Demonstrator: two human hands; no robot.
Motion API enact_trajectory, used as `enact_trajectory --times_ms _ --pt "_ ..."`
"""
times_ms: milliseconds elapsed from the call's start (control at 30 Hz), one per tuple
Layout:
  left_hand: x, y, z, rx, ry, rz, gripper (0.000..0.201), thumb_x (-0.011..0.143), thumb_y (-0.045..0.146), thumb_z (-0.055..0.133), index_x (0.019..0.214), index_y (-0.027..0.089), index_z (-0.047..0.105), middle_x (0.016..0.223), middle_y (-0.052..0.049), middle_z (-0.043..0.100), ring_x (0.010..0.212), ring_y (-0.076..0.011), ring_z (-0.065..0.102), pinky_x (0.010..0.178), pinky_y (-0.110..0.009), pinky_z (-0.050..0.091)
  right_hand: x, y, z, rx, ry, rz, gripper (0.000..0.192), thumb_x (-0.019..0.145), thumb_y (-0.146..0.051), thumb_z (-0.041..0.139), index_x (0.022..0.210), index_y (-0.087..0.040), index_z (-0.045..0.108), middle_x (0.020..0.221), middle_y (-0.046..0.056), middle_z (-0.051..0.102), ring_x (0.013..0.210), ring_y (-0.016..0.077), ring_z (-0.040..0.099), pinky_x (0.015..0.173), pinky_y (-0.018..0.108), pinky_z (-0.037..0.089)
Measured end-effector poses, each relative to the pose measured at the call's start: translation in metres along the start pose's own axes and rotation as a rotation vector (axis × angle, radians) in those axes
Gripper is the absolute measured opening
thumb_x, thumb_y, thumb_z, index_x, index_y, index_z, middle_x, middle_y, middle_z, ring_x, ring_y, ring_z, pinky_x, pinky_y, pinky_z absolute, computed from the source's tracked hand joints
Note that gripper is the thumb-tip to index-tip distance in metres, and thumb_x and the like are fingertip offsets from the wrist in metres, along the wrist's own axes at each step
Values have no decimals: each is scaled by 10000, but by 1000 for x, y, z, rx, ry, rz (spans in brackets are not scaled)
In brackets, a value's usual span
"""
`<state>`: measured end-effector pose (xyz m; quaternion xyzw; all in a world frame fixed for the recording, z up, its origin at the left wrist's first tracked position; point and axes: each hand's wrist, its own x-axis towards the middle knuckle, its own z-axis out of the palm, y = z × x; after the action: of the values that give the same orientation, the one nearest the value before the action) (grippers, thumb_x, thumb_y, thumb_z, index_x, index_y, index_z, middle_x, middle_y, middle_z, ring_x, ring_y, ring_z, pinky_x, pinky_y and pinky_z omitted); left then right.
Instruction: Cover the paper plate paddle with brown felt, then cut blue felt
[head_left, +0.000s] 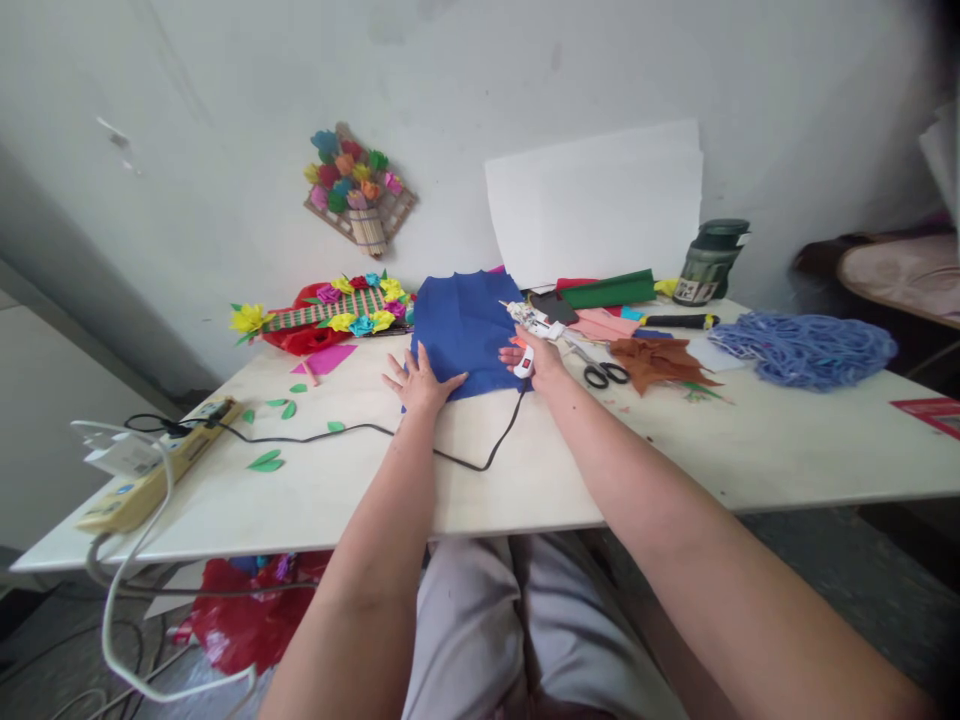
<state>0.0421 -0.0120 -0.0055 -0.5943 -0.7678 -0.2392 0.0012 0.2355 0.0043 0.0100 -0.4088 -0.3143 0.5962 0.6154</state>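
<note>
A sheet of dark blue paper (469, 325) lies on the table in front of me, its far edge slightly wavy. My left hand (424, 383) rests flat on its near left corner with the fingers spread. In my right hand (536, 360) is a white glue gun (534, 320), its nozzle pointing up and left over the paper's right side. From its handle a black cord (465, 462) runs left across the table. Black-handled scissors (604, 374) lie just right of my right hand.
On the left sits a yellow power strip (127, 500) with plugs. Green paper leaves (266, 461) are scattered nearby. Behind are paper flowers (367, 300); to the right lie brown crepe paper (652, 362), blue yarn (806, 348) and a dark green bottle (709, 265).
</note>
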Motion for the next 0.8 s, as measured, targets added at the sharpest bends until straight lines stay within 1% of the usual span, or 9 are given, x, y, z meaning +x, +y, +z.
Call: enact_trajectory --times_ms 100,167,300,400,467,567,667,733,800 --pt "1 -1 -1 -65 7 -40 1020 647 734 498 1457 195 195 1526 -121 158 1386 -366 -92 1068 -599 -51 2 1 0 -3 -1 3 259 806 -387 624 732 -142 588 594 57 666 466 155 633 391 225 489" --pt "-1 3 -1 -64 35 -31 1020 657 735 485 1460 184 180 1531 -124 135 1385 -363 -103 1071 -594 -48 3 1 0 -11 5 8 263 802 -391 629 733 -141 588 583 55 662 458 153 631 387 220 483" --pt "-10 19 -1 5 91 71 1062 636 713 538 1470 195 133 1542 -110 67 1382 -345 -143 1082 -583 -13 2 1 1 -11 2 0 258 798 -388 634 738 -142 582 572 48 661 444 147 623 376 214 475" --pt "-13 26 1 48 71 109 1057 637 689 559 1471 199 132 1544 -104 48 1387 -336 -131 1084 -580 -15 2 2 0 -12 -4 -10 258 804 -384 627 748 -135 589 569 52 662 448 149 624 377 216 478" --pt "-12 24 2 34 39 79 1049 646 692 544 1470 189 134 1542 -114 60 1390 -343 -110 1079 -587 -22 2 2 0 -13 1 -13 254 806 -375 625 745 -131 589 564 55 660 446 149 623 375 218 478" --pt "-7 14 1 -8 43 -14 1061 642 708 532 1468 171 138 1537 -135 72 1387 -357 -106 1073 -597 -24 3 3 0 -17 7 -8 250 800 -372 631 733 -135 583 565 53 659 446 149 622 369 215 474" --pt "-2 3 -1 -41 27 -86 1105 593 699 595 1460 161 171 1531 -154 93 1381 -378 -104 1069 -602 -37 2 1 1 -24 26 -7 247 790 -372 643 723 -143 577 562 48 655 447 149 621 363 213 470" --pt "2 -2 -1 -115 19 -107 1095 594 649 641 1456 150 186 1527 -165 108 1389 -379 -40 1093 -568 23 1 0 3 -25 61 -18 228 787 -350 648 718 -144 579 554 46 649 447 148 619 361 210 466" --pt "7 -6 0 -253 55 -101 1045 631 550 675 1455 141 179 1521 -175 132 1395 -345 92 1115 -472 149 -1 -1 5 -33 114 -33 211 781 -330 653 714 -143 580 537 39 637 447 146 616 354 203 457"
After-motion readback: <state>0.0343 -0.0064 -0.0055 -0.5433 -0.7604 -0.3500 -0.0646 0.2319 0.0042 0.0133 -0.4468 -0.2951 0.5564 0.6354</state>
